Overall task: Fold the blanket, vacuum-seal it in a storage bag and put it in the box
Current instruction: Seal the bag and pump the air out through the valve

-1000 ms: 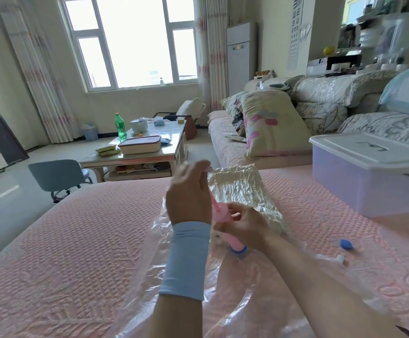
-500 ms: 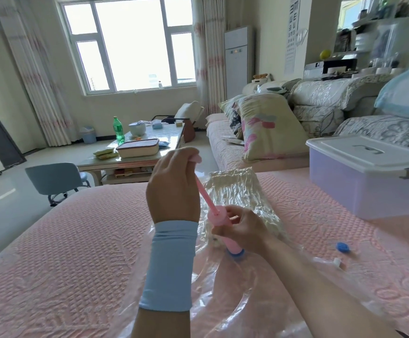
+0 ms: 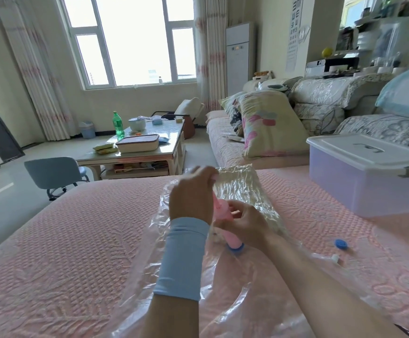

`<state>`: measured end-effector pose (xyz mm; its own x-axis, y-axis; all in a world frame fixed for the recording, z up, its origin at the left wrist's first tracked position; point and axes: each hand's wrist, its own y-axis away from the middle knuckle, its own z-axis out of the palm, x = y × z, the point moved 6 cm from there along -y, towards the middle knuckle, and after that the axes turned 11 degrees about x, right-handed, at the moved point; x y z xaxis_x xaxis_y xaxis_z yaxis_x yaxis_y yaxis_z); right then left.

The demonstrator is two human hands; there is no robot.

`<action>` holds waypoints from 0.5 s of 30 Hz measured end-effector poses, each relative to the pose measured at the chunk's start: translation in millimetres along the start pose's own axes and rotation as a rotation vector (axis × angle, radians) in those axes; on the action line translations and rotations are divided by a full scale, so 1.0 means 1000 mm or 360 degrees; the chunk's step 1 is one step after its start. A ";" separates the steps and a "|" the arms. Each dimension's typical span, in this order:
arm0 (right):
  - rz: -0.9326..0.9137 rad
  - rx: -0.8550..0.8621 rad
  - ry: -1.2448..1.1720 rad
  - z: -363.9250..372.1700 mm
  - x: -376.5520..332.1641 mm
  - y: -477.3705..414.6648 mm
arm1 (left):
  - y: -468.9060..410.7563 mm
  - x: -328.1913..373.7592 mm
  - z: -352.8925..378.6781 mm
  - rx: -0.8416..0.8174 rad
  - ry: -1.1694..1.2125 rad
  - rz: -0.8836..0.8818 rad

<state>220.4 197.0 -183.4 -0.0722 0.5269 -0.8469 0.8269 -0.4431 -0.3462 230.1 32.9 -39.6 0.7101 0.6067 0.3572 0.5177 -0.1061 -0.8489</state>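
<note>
On the pink quilted bed: clear storage bag lying flat, loose plastic crumpled at the near end. Blanket is inside at the far end, pale, with its surface wrinkled tight under the plastic.

Pink hand pump stands tilted on the bag, lower end seated on a blue valve. Right hand is curled round the pump barrel, fingers wrapped near its upper part. Left hand, with a light blue sleeve on the forearm, is fisted over the pump's top handle. Only a sliver of pink shows past the knuckles. The stretch between handle and barrel is hidden behind the left hand.

Blue cap and small white clip sit to the right of the hands, near each other and touching neither hand.

Box is translucent lilac with its white lid on. It sits at the far right of the bed, well apart from the bag.
</note>
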 end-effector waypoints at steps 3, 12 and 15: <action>0.0002 -0.0034 0.0005 0.001 -0.001 0.000 | -0.018 0.005 -0.042 0.0416 0.0117 0.0006; 0.0045 -0.0026 -0.0008 0.007 0.002 -0.001 | 0.023 -0.017 0.032 -0.0266 -0.0069 -0.0222; 0.0038 -0.0009 -0.0005 0.006 0.000 0.000 | 0.038 -0.023 0.055 -0.0565 -0.0076 -0.0299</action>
<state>217.3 192.8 -186.1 -0.0542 0.5139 -0.8561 0.8317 -0.4512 -0.3235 207.4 58.4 -101.3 0.5689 0.6763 0.4680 0.7749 -0.2502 -0.5804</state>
